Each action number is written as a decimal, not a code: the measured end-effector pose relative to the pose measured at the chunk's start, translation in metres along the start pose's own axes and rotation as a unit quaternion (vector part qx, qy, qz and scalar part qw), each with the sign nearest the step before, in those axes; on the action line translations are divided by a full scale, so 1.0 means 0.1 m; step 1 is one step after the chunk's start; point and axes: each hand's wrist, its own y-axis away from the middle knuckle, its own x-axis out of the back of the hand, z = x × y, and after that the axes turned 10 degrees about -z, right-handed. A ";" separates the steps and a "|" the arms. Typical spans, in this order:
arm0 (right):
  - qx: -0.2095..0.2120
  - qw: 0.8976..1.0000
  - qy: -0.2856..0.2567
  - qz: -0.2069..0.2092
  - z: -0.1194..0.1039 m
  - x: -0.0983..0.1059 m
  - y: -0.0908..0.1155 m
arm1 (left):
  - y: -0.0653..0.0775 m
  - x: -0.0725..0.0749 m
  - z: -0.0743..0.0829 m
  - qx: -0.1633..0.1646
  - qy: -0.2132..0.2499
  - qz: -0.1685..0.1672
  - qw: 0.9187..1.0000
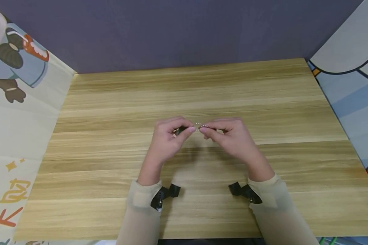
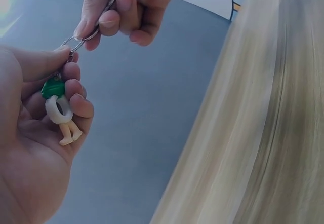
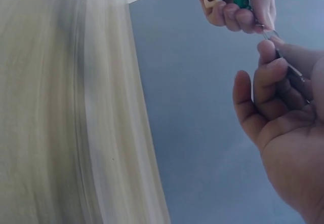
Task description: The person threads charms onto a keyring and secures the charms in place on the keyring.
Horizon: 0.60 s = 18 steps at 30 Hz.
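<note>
Above the middle of the table, my left hand [image 1: 168, 137] and right hand [image 1: 234, 137] meet at their fingertips. The left thumb and fingers pinch a keychain at its small chain; its charm [image 2: 58, 107] lies against the curled fingers, with a green top, a white loop and peach-coloured legs. A metal key ring [image 2: 77, 43] spans the short gap between both hands. My right thumb and fingers pinch the far side of that ring together with a slim metal piece [image 3: 294, 72]. Fingers cover much of this piece, so its kind is unclear.
The wood-grain table [image 1: 110, 163] lies below both hands. A dark grey-blue panel [image 1: 184, 34] stands along its back edge, and printed cartoon panels flank it at left [image 1: 27, 112] and right [image 1: 349, 88]. Black straps with mounts [image 1: 162, 196] sit on both sleeves.
</note>
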 end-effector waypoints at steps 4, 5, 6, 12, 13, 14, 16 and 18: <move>0.004 1.000 0.022 -0.012 -0.01 0.03 0.01 | 0.00 0.01 0.00 -0.014 -0.020 -0.016 1.000; 0.005 1.000 0.026 -0.015 -0.01 0.03 0.01 | 0.00 0.01 -0.01 -0.019 -0.024 -0.020 0.999; 0.004 0.999 0.030 -0.017 -0.01 0.04 0.01 | 0.00 0.01 -0.01 -0.021 -0.028 -0.023 0.999; 0.015 0.998 0.059 -0.024 -0.01 0.07 0.01 | -0.01 0.01 -0.02 -0.022 -0.044 -0.042 0.998; 0.020 0.997 0.064 -0.025 0.00 0.07 0.00 | -0.01 0.02 -0.02 -0.020 -0.046 -0.044 0.998; 0.022 0.997 0.068 -0.025 0.01 0.07 0.00 | -0.01 0.02 -0.01 -0.016 -0.050 -0.047 0.998; 0.028 0.996 0.076 -0.028 0.02 0.08 0.00 | -0.01 0.02 -0.01 -0.009 -0.060 -0.053 0.997; 0.031 0.996 0.082 -0.030 0.03 0.08 -0.01 | -0.01 0.03 -0.01 -0.002 -0.071 -0.059 0.996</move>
